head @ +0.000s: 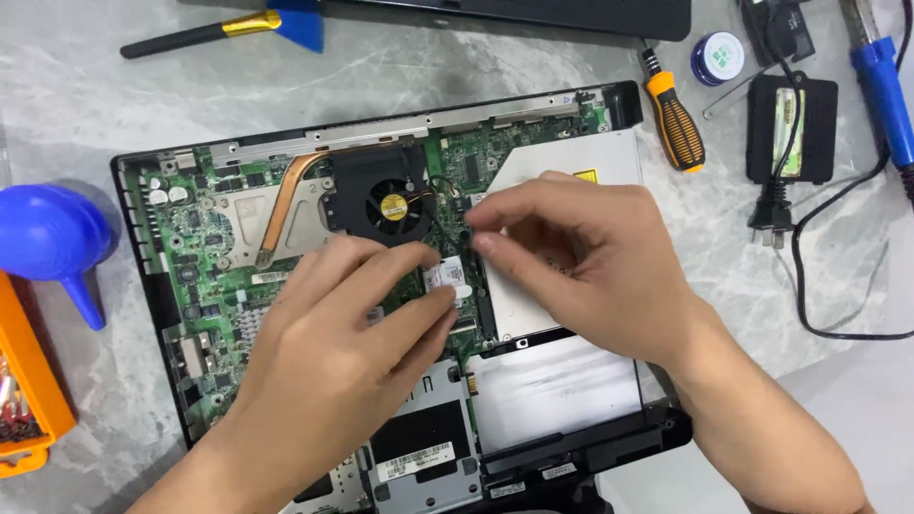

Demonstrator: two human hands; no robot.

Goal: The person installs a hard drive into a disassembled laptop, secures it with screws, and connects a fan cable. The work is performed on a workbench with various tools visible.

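Note:
An opened laptop base [143,190] lies on the marble table, its green motherboard [205,257] bare, with a copper heat pipe [281,200] and a black fan [390,205]. My left hand [343,333] rests on the board, fingertips pressing a small white-labelled card [447,276] near the middle. My right hand [581,266] comes in from the right, thumb and forefinger pinched just above that card by a thin black wire [440,190]. A silver optical drive [609,157] is partly hidden beneath the right hand.
An orange-and-black screwdriver [674,114] lies right of the laptop. Farther right are a black power adapter [792,128] with cable and a blue-handled soldering iron [881,81]. A blue air blower [52,238] and an orange tray [29,390] sit at left; a blue brush [228,29] lies at the top.

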